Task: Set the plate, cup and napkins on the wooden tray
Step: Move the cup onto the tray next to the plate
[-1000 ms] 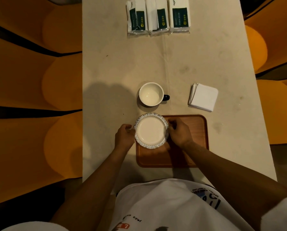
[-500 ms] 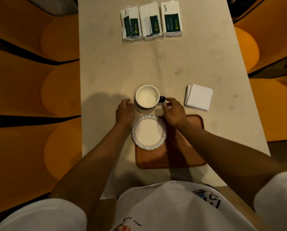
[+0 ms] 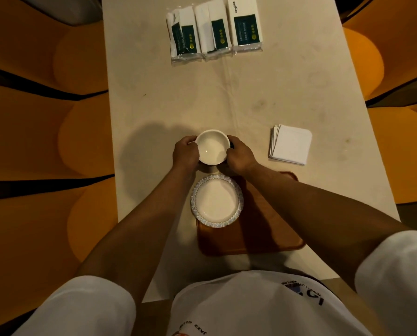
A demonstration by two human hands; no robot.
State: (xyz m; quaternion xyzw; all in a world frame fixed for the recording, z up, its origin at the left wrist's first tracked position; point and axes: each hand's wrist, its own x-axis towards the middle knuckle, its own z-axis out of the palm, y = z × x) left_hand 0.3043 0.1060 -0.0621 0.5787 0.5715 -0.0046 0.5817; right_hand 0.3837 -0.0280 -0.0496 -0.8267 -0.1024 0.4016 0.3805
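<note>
A white cup with a dark outside stands on the table just beyond the wooden tray. My left hand grips its left side and my right hand grips its right side, covering the handle. A white plate with a patterned rim lies on the tray's left end, overhanging its left edge a little. A stack of white napkins lies on the table to the right of the cup, beyond the tray's far right corner.
Three wrapped tissue packs lie in a row at the far end of the beige table. Orange cushioned seats flank the table on both sides.
Both hands let go of the plate on the tray, moved forward to the cup, and now close around it from both sides.
</note>
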